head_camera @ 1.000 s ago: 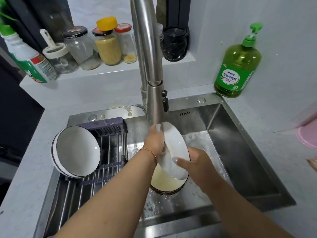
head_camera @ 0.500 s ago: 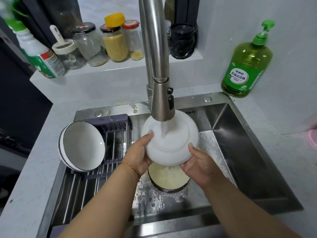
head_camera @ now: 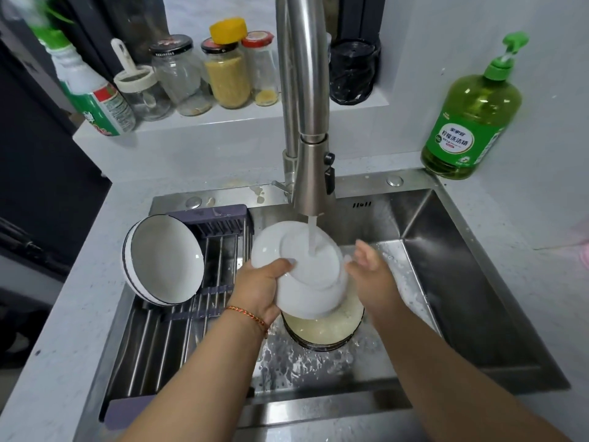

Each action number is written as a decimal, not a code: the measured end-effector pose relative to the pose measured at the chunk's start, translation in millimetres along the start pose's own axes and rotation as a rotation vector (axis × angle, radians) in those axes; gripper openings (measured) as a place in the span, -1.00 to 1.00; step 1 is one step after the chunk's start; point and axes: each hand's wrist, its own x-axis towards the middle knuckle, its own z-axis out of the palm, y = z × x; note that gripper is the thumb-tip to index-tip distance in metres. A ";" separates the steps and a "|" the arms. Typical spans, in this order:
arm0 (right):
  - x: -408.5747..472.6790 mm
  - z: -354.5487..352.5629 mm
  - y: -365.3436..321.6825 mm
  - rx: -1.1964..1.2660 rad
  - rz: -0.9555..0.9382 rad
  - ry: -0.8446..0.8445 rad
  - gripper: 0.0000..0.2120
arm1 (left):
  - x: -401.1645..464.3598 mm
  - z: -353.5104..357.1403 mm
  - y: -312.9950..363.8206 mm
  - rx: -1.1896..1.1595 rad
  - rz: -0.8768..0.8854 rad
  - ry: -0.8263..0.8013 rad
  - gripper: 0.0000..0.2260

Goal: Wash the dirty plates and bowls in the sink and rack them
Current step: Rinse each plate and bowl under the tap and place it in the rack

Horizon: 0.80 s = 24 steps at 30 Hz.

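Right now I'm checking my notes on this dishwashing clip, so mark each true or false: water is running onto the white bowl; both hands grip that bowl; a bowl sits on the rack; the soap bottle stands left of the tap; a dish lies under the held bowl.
1. Water runs from the tap onto the white bowl: true.
2. Both hands grip it: false. The left hand holds it; the right hand is open beside it.
3. A bowl on the rack: true.
4. Soap bottle left of tap: false, right.
5. A dish lies underneath: true.
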 end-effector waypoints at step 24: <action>24.5 20.9 -20.4 -0.283 0.060 0.028 -0.54 | -10.6 -2.5 -8.2 -0.063 0.043 -0.041 -0.71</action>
